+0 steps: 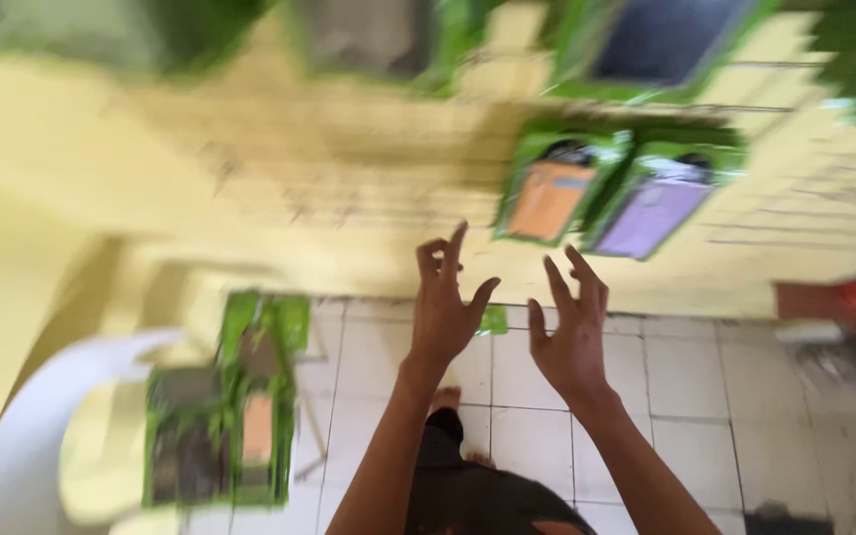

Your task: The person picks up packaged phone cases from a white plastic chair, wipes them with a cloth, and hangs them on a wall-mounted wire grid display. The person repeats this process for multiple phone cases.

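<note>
Head view: left hand (pixel 445 307) and right hand (pixel 572 332) raised, fingers spread, holding nothing.

The green packets (pixel 618 188) hanging on the wall look like glossy plastic over card, with an orange and a purple insert showing through their shiny fronts, though blur hides any finer texture. The wall (pixel 349 159) behind them is matt yellow painted masonry with faint block joints, and the floor (pixel 686 376) is smooth pale ceramic tile with darker grout lines. The chair (pixel 42 436) at the lower left is smooth white plastic with a soft sheen, and the packets (pixel 220 436) stacked by it show the same glossy green wrap.
</note>
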